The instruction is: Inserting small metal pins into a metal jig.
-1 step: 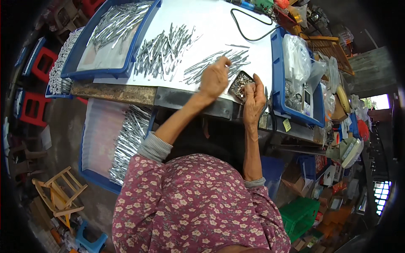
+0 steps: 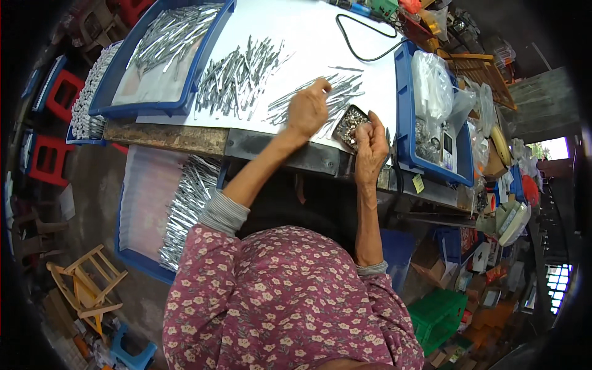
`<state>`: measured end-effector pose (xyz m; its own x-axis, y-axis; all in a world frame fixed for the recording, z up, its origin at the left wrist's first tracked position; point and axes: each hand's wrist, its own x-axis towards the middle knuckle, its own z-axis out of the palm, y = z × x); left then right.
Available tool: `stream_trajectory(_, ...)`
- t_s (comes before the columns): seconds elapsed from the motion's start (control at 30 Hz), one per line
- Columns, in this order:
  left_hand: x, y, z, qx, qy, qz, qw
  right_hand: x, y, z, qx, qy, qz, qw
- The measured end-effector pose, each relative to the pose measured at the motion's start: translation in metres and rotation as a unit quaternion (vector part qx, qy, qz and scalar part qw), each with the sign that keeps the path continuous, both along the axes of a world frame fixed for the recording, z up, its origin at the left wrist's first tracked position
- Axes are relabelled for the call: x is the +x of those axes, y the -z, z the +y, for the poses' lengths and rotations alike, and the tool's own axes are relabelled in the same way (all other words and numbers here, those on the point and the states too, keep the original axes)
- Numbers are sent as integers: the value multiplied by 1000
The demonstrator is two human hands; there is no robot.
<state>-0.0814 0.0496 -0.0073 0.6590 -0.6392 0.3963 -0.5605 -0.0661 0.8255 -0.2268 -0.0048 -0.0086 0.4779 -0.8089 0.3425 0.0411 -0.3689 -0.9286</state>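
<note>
My left hand (image 2: 307, 112) is over a loose layer of thin grey metal strips (image 2: 345, 88) on the white-covered table. Its fingers are curled in with the thumb side up; anything between the fingertips is hidden. At the right, my right hand (image 2: 372, 147) is bent over a small dark square tray (image 2: 338, 131) full of tiny shiny metal pieces. Its fingertips are drawn together at the tray's right side, and I cannot make out what they hold. A denser heap of similar strips (image 2: 237, 80) lies left of my left hand.
A blue bin (image 2: 185, 102) with more strips stands at the left. Another blue bin (image 2: 404, 105) holds plastic bags at the right. A black cable (image 2: 348, 43) loops at the back. Below the table edge sits a third blue bin (image 2: 145, 262) with strips.
My left hand has shifted slightly left and toward me over the strips. My right hand stays at the small tray, almost unmoved.
</note>
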Motion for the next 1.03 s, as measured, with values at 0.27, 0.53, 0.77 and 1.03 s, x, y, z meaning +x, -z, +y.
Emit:
stream_trajectory(0.27, 51, 28, -38, 113, -4, -181, 977, -8, -6, 18, 37, -65, 53, 996)
stream_trajectory(0.53, 63, 38, -4, 53, 9, -164, 985, -12, 1, 16, 59, -96, 63, 992)
stream_trajectory(0.77, 74, 33, 0, 34, 3, -66, 997, -2, -1, 22, 80, -122, 30, 989)
stream_trajectory(1.03, 63, 31, -32, 191, -12, -153, 970, -11, 4, 25, 94, -142, 81, 982)
